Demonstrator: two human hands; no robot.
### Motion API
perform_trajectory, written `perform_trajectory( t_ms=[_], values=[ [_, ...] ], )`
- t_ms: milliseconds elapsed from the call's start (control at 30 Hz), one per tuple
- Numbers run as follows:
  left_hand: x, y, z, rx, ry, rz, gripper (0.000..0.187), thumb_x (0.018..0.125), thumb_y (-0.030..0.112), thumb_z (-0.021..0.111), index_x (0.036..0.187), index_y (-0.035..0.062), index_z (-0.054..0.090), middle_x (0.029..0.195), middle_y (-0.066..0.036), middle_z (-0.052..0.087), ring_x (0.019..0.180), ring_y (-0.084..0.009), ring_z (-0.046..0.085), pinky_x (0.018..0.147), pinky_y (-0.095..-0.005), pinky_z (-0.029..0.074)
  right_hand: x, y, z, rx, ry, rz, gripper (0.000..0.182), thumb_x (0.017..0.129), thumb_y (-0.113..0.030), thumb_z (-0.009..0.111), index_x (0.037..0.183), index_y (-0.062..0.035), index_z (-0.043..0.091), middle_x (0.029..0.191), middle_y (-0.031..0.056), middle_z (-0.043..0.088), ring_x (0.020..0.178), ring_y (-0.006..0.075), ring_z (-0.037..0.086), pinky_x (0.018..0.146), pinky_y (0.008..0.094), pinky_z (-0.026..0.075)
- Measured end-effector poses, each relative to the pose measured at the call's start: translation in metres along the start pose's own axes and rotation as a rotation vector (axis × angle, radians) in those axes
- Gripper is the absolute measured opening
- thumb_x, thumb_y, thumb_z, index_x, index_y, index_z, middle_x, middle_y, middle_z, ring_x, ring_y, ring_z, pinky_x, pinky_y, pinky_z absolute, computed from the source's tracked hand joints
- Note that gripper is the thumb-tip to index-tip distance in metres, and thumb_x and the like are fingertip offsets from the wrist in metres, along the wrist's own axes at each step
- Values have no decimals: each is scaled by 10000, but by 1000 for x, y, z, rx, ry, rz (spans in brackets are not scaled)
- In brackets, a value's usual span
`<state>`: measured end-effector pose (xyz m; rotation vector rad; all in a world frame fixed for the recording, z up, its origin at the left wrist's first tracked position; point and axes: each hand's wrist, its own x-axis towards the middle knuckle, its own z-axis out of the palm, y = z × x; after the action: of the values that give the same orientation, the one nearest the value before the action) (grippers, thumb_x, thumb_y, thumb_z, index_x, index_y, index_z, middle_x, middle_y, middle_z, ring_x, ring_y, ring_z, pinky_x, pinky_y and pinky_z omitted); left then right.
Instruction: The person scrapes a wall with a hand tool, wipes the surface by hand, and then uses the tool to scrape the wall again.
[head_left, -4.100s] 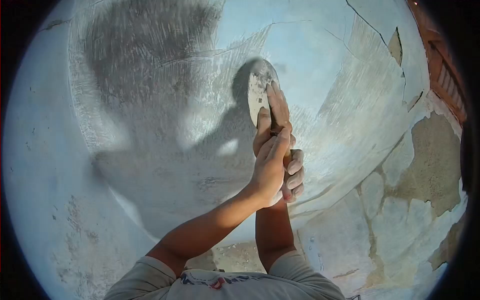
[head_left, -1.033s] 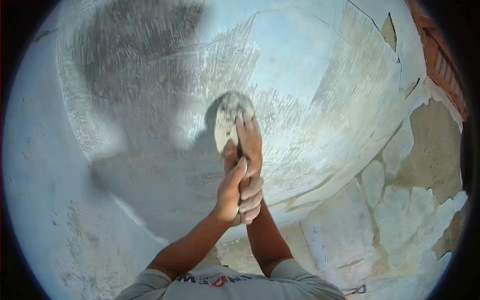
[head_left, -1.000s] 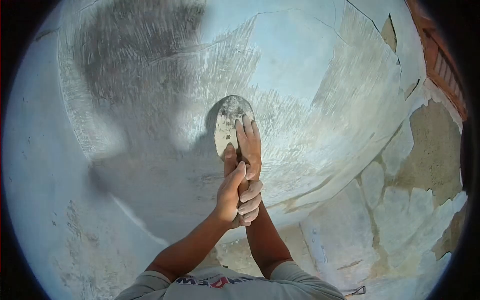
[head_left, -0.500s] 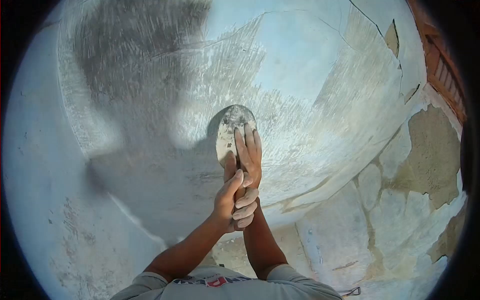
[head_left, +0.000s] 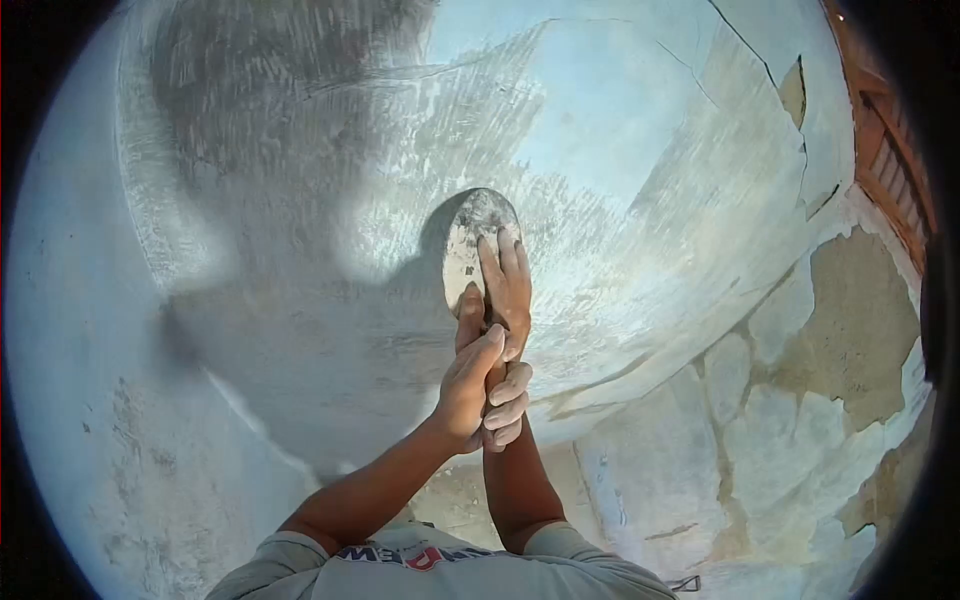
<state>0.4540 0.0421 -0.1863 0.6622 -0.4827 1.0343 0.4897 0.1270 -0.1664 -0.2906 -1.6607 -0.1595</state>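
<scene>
An oval trowel, pale with grey smears, lies against the rough plaster surface. My left hand is wrapped round its handle, thumb on top and dusty fingers curled at the right. Higher up, my right hand straddles the base of the blade. Its fingers press along the blade's right part, and its thumb rests at the lower left. Plaster dust coats the fingers of both hands. My right wrist lies close beside my left fingers; part of the handle is hidden.
Scored grey plaster meets smooth pale blue areas. Cracks run at the upper right, near a reddish-brown slatted structure. Irregular stone-like patches and a bare brown patch are at the right. A small handle-like object shows at the bottom. Dark shadows cover the left.
Both hands and the trowel have moved slightly up and to the right across the plaster. The grip looks the same, and the view has shifted a little.
</scene>
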Motion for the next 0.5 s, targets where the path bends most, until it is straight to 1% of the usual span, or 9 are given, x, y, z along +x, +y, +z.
perform_trajectory(
  t_ms=[33, 100, 167, 233, 333, 367, 433, 467, 500],
  values=[
    [11, 5, 1, 28, -24, -12, 431, 1093, 643, 422, 1091, 220, 502, 623, 23, 442, 385, -113, 416, 327, -320, 389, -2, 0, -1, -18, -6, 7, 397, 1065, -119, 588, 1453, -47, 629, 1481, 176, 634, 1432, 398, 548, 1200, 613, 392],
    [33, 16, 5, 84, -72, -34, 422, 1094, 644, 421, 1090, 230, 504, 630, 33, 444, 388, -113, 414, 334, -319, 384, 35, -13, -5, -71, 0, 72, 399, 1063, -112, 579, 1452, -40, 624, 1488, 189, 621, 1428, 400, 547, 1185, 575, 415],
    [45, 31, 74, 343, 398, 13, 413, 1091, 648, 429, 1087, 241, 504, 633, 42, 440, 391, -111, 410, 335, -308, 372, 76, -9, -6, -65, 30, 7, 391, 1068, -116, 567, 1446, -38, 630, 1502, 185, 607, 1429, 382, 548, 1177, 528, 425],
    [76, 32, 95, 395, 451, 62, 408, 1087, 652, 435, 1086, 250, 507, 633, 49, 434, 391, -107, 404, 330, -298, 357, 95, -8, -10, -50, 38, -31, 385, 1073, -121, 556, 1440, -36, 635, 1516, 180, 594, 1431, 365, 549, 1169, 481, 435],
    [58, 22, 87, 325, 523, 64, 409, 1090, 652, 428, 1084, 250, 505, 629, 49, 419, 390, -94, 394, 328, -295, 372, 81, -9, -15, -69, 13, -13, 377, 1081, -127, 539, 1430, -34, 644, 1538, 174, 574, 1433, 338, 550, 1156, 410, 450],
    [40, 12, 58, 228, 363, 90, 444, 1090, 664, 403, 1137, 238, 518, 678, 28, 470, 445, -117, 467, 374, -327, 433, 69, -3, -12, -56, 3, -4, 382, 1079, -138, 553, 1438, -49, 646, 1539, 177, 576, 1447, 357, 530, 1175, 453, 421],
    [5, -9, -1, 18, 41, 89, 535, 1089, 689, 352, 1242, 214, 544, 776, -15, 571, 554, -163, 613, 464, -391, 555, 11, 7, -4, 11, -23, 67, 393, 1074, -159, 581, 1453, -79, 651, 1540, 183, 581, 1474, 395, 491, 1213, 538, 363],
    [-1, -16, -35, -123, -180, 79, 568, 1089, 695, 336, 1279, 202, 545, 808, -28, 594, 588, -182, 642, 493, -408, 573, -14, 9, -2, 46, -39, 108, 400, 1072, -169, 595, 1461, -93, 653, 1541, 186, 584, 1488, 414, 471, 1231, 581, 335],
    [5, -15, -48, -141, -280, 43, 551, 1091, 688, 343, 1257, 202, 543, 795, -22, 586, 580, -174, 635, 495, -408, 570, -16, 5, -8, 69, -57, 102, 395, 1074, -166, 593, 1455, -85, 655, 1536, 179, 589, 1483, 409, 479, 1227, 587, 340]
  ],
)
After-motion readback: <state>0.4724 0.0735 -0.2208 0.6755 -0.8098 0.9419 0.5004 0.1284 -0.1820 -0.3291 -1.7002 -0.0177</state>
